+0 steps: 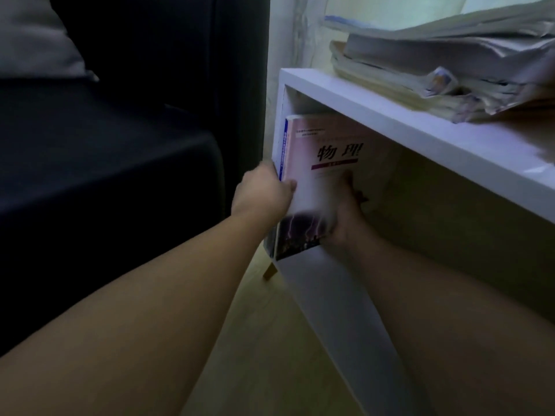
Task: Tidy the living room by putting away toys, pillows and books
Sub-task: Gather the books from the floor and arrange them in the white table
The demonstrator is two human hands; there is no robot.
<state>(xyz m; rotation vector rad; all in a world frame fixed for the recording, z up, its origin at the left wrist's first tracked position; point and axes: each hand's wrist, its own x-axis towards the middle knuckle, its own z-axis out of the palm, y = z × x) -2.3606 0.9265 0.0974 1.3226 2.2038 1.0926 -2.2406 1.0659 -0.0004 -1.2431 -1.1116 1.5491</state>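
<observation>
A pink-covered book (324,163) with dark characters and a lightning picture at its foot stands upright at the left end of the open white shelf unit (420,139), partly inside the compartment. My left hand (264,193) grips its spine edge from the left. My right hand (345,211) holds its lower right side, thumb on the cover. A grey pillow (36,37) lies at the top left on the dark sofa (105,145).
A messy stack of papers and books (444,61) lies on top of the shelf unit. The sofa's arm stands close to the unit's left side. Pale wood floor (264,325) shows between them, with a wooden leg (269,271) under the unit.
</observation>
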